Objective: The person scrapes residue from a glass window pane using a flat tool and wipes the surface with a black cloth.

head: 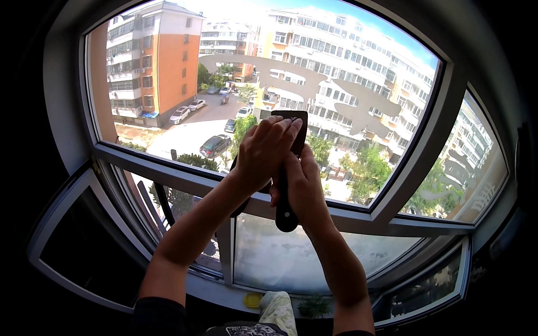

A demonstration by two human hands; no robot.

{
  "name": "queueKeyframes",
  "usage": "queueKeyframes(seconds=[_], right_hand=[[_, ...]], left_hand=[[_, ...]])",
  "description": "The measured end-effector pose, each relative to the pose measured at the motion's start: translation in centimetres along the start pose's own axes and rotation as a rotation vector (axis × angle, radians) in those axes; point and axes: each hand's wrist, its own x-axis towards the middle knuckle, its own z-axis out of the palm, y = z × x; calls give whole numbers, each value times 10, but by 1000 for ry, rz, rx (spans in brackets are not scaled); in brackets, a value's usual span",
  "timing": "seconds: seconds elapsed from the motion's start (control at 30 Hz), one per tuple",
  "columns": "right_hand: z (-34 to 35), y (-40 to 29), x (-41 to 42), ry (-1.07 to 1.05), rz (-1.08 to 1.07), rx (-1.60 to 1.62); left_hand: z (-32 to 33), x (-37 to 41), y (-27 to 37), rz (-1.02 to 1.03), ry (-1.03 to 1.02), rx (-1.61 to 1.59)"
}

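A flat tool with a broad dark blade (300, 140) and a black riveted handle (286, 206), likely a knife or scraper, is held upright against the large window pane (168, 138). My right hand (306, 185) grips it around the handle. Across the blade lie the fingers of my left hand (265, 147), pressing near its top end. Grey patches of film or decal (290, 69) spread over the upper glass, with ragged curved edges. Behind my left wrist is a dark shape, mostly hidden.
Below runs a window frame bar (168, 166) over a frosted lower pane (273, 252). Casement sashes stand swung inward at left (88, 248) and right (424, 285). A yellow object (252, 300) and a green plant (314, 307) are by the sill, near my patterned trouser leg (276, 308).
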Motion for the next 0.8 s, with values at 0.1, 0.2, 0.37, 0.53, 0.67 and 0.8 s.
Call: queueKeyframes(seconds=[0.1,0.2,0.37,0.53,0.67,0.8], right_hand=[[1,-7,6,-9,-16,14],[-6,6,-7,0,72,4],[-4,0,4,-13,-6,-3],[-9,9,-5,-17,50,22],[-4,1,0,-34,8,34],[-6,5,3,-50,45,41]], left_hand=[[-2,12,-3,-1,14,4],[0,-8,5,34,-3,63],[3,10,-2,-4,41,20],[3,-12,5,26,-7,50],[3,-1,3,-15,48,38],[-3,1,1,2,2,80]])
